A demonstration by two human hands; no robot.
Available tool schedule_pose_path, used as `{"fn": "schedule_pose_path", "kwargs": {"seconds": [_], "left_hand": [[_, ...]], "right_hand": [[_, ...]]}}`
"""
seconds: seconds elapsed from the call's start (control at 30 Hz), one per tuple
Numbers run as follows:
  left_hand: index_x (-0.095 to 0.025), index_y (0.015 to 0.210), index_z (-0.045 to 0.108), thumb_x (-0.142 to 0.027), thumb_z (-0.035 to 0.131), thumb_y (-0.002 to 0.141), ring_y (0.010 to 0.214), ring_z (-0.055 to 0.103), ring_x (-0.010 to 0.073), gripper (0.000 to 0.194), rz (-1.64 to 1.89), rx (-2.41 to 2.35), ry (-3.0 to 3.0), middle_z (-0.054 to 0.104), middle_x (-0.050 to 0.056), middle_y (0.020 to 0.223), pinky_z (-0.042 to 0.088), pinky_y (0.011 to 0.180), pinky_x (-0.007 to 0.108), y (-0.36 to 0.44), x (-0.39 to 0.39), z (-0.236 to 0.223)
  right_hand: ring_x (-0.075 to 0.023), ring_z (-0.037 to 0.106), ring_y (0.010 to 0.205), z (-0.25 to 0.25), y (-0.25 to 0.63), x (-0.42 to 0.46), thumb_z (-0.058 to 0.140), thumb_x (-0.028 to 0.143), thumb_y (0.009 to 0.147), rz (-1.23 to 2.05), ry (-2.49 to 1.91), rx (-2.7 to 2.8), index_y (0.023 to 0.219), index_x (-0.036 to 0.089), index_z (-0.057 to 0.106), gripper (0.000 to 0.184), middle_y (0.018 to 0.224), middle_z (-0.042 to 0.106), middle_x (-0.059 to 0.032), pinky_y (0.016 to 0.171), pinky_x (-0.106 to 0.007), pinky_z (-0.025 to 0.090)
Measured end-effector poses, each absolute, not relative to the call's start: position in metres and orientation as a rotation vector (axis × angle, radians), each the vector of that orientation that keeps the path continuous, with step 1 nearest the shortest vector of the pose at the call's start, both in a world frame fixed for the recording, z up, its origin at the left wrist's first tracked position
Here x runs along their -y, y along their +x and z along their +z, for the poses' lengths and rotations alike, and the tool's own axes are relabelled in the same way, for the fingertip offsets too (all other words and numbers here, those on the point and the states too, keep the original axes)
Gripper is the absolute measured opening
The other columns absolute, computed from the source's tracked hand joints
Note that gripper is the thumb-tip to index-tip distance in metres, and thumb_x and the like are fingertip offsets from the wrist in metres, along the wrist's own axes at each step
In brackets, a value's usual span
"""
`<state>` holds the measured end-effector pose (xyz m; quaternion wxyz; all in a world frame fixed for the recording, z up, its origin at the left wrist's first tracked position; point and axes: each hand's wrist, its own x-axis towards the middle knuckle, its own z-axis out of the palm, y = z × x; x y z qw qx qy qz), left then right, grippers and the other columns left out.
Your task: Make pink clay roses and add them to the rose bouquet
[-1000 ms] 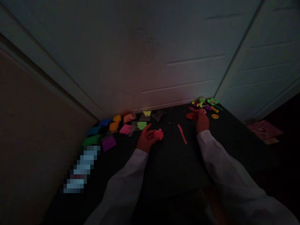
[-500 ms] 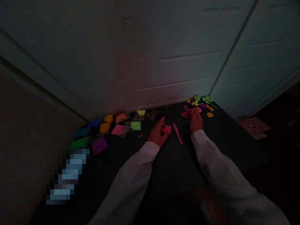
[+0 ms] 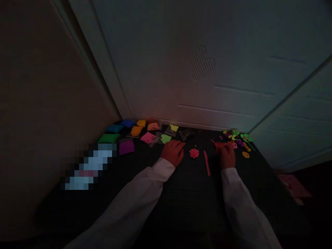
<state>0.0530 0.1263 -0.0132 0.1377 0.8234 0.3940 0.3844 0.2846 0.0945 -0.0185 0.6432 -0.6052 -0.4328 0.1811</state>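
On the dark table, a pink ruffled clay flower [image 3: 194,153] lies between my hands. My left hand [image 3: 172,153] rests just left of it, apart from it, fingers loosely stretched over the tabletop by a light green packet [image 3: 166,139]. Nothing shows in that hand. To the right of the flower is a flat pink modelling knife [image 3: 206,162]. My right hand [image 3: 228,155] is pinched around a thin pink tool [image 3: 213,141], whose tip sticks out to the left. Beside those fingers, a red piece [image 3: 218,145] is partly covered; its shape is unclear in the dim light.
Several coloured clay packets, such as a purple one [image 3: 127,147], spread along the back left. Small clay figures, including a green flower [image 3: 246,138] and a yellow disc [image 3: 246,155], crowd the back right. A white panel [image 3: 166,86] with raised hearts stands behind the table.
My left hand has let go of the pink flower and moved left of it. The camera view has turned left. My right hand stays near the red piece.
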Motion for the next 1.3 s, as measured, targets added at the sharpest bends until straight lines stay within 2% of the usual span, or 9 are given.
{"fn": "schedule_pose_path", "kwargs": {"seconds": [0.1, 0.2, 0.43, 0.6, 0.7, 0.77, 1.0, 1.17, 1.3], "left_hand": [[-0.021, 0.096, 0.060, -0.025, 0.052, 0.068, 0.096, 0.041, 0.0299, 0.030, 1.142, -1.281, 2.341, 0.057, 0.011, 0.092, 0.021, 0.087, 0.050, 0.020, -0.131, -0.017], [-0.023, 0.088, 0.063, -0.030, 0.055, 0.066, 0.094, 0.042, 0.0296, 0.024, 1.097, -1.303, 2.341, 0.059, 0.010, 0.087, 0.016, 0.087, 0.051, -0.004, -0.133, -0.023], [-0.021, 0.067, 0.064, -0.027, 0.055, 0.068, 0.078, 0.049, 0.0208, 0.011, 1.040, -1.189, 2.263, 0.060, 0.007, 0.073, 0.030, 0.079, 0.038, -0.005, -0.138, -0.032], [-0.022, 0.068, 0.062, -0.023, 0.058, 0.064, 0.068, 0.052, 0.0167, 0.006, 1.111, -1.129, 2.073, 0.061, 0.003, 0.067, 0.039, 0.064, 0.028, 0.000, -0.136, -0.027], [-0.024, 0.077, 0.063, -0.020, 0.061, 0.060, 0.059, 0.053, 0.0139, 0.017, 1.161, -1.095, 1.935, 0.061, -0.001, 0.062, 0.041, 0.058, 0.025, 0.002, -0.133, -0.026], [-0.025, 0.083, 0.063, -0.020, 0.061, 0.060, 0.060, 0.056, 0.0139, 0.024, 1.184, -1.053, 1.865, 0.064, -0.002, 0.063, 0.043, 0.060, 0.025, 0.003, -0.131, -0.026], [-0.023, 0.083, 0.065, -0.027, 0.053, 0.069, 0.073, 0.062, 0.0172, 0.019, 1.123, -0.923, 1.724, 0.068, 0.002, 0.076, 0.046, 0.069, 0.029, 0.004, -0.128, -0.024], [-0.019, 0.076, 0.064, -0.028, 0.063, 0.061, 0.063, 0.060, 0.0155, 0.018, 1.034, -0.884, 1.690, 0.066, 0.002, 0.069, 0.047, 0.059, 0.027, 0.001, -0.126, -0.027], [-0.019, 0.078, 0.064, -0.032, 0.059, 0.065, 0.068, 0.060, 0.0158, 0.018, 0.979, -0.928, 1.750, 0.066, 0.002, 0.073, 0.046, 0.063, 0.027, -0.005, -0.122, -0.023]], "right_hand": [[-0.0106, 0.052, 0.056, -0.020, 0.282, -0.093, 0.048, 0.036, 0.072, 0.402, -1.427, 1.072, 0.077, 0.016, 0.047, 0.021, 0.065, 0.056, -0.0005, 0.055, -0.025, 0.042], [-0.0128, 0.055, 0.068, -0.023, 0.282, -0.090, 0.049, 0.040, 0.071, 0.378, -1.492, 1.160, 0.084, 0.017, 0.050, 0.026, 0.083, 0.058, -0.0040, 0.063, -0.028, 0.044], [-0.0226, 0.052, 0.091, -0.026, 0.288, -0.074, 0.053, 0.040, 0.067, 0.357, -1.712, 1.550, 0.088, 0.023, 0.062, 0.029, 0.094, 0.060, -0.0044, 0.082, -0.040, 0.038], [-0.0238, 0.052, 0.091, -0.026, 0.290, -0.068, 0.051, 0.039, 0.068, 0.240, -1.786, 1.753, 0.085, 0.024, 0.063, 0.026, 0.094, 0.060, -0.0045, 0.083, -0.043, 0.037], [-0.0230, 0.052, 0.088, -0.027, 0.290, -0.068, 0.048, 0.038, 0.069, 0.156, -1.804, 1.800, 0.084, 0.025, 0.063, 0.025, 0.091, 0.060, -0.0045, 0.081, -0.042, 0.039], [-0.0229, 0.052, 0.087, -0.026, 0.289, -0.069, 0.047, 0.037, 0.070, 0.088, -1.806, 1.799, 0.083, 0.024, 0.062, 0.024, 0.088, 0.059, -0.0050, 0.079, -0.042, 0.040], [-0.0233, 0.046, 0.096, -0.005, 0.246, -0.072, 0.042, 0.030, 0.076, -0.184, -1.680, 1.656, 0.087, 0.018, 0.057, 0.022, 0.094, 0.054, -0.0099, 0.085, -0.042, 0.035], [-0.0192, 0.049, 0.091, 0.004, 0.169, -0.063, 0.043, 0.027, 0.076, -0.096, -1.530, 1.721, 0.104, 0.021, 0.049, 0.029, 0.098, 0.054, -0.0068, 0.083, -0.037, 0.038], [-0.0196, 0.048, 0.094, 0.007, 0.155, -0.059, 0.044, 0.024, 0.076, -0.017, -1.381, 1.885, 0.107, 0.022, 0.048, 0.031, 0.100, 0.053, -0.0064, 0.085, -0.038, 0.036]]}}
